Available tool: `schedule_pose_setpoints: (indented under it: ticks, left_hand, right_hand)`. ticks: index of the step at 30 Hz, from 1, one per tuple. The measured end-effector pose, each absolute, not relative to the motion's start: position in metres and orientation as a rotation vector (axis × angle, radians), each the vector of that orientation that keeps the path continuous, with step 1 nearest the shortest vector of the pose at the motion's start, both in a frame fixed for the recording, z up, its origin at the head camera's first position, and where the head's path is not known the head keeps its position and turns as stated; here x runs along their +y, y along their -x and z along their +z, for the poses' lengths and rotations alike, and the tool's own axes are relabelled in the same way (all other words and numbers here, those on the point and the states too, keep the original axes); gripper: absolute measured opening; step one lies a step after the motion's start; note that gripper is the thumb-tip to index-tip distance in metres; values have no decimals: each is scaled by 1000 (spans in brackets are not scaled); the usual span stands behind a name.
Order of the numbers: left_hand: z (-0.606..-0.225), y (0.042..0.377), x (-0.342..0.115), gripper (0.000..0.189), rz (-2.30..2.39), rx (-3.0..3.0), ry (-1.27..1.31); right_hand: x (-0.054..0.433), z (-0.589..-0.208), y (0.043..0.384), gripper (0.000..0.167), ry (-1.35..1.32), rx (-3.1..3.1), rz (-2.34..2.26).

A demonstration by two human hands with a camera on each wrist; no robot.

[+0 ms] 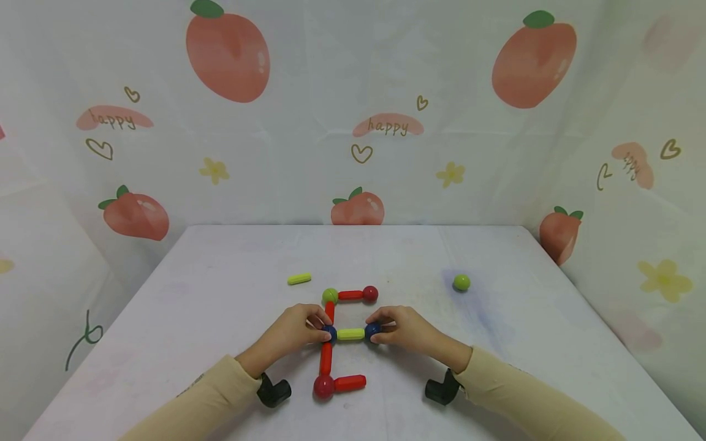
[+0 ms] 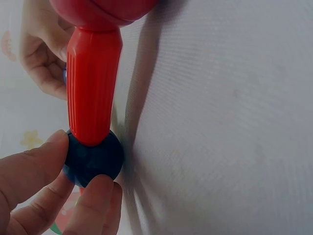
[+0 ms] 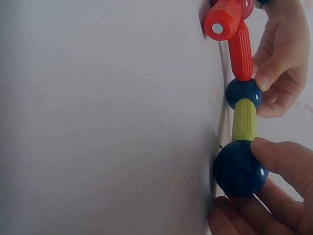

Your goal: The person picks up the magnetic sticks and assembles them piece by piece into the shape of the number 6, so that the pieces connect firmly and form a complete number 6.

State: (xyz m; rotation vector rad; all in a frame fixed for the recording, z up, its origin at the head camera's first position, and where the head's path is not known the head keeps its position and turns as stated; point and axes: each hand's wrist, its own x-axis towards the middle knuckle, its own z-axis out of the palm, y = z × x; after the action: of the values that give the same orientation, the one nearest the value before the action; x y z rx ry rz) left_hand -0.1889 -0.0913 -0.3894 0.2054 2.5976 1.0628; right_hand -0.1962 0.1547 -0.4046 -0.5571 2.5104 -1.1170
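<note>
A figure of magnetic rods and balls lies on the table, shaped like a letter E. My left hand point(image 1: 300, 326) pinches the blue ball point(image 2: 94, 159) at its middle joint, between thumb and fingers. From that ball a yellow-green rod point(image 1: 350, 334) runs right to a second blue ball point(image 3: 241, 168), which my right hand point(image 1: 405, 329) pinches. Above, a red rod leads to a green ball point(image 1: 330, 296), then another red rod point(image 1: 350, 295) and a dark red ball point(image 1: 371, 294). Below, a red rod point(image 1: 326, 359) meets a red ball point(image 1: 323, 386) with a red rod point(image 1: 350, 383) pointing right.
A loose yellow-green rod point(image 1: 299, 279) lies behind the figure, to the left. Farther right sits a loose green ball point(image 1: 461, 282). The white table point(image 1: 220, 257) ends at a fruit-printed curtain point(image 1: 309, 92). Black wrist cameras point(image 1: 274, 392) are strapped under both sleeves.
</note>
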Motion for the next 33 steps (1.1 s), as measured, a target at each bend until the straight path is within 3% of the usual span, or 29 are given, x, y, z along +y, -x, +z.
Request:
schedule_pose_setpoints:
  ticks: [33]
  left_hand:
    - [-388, 188, -91, 19, 1066, 2600, -203]
  right_hand:
    - [151, -386, 202, 35, 566, 2497, -1209]
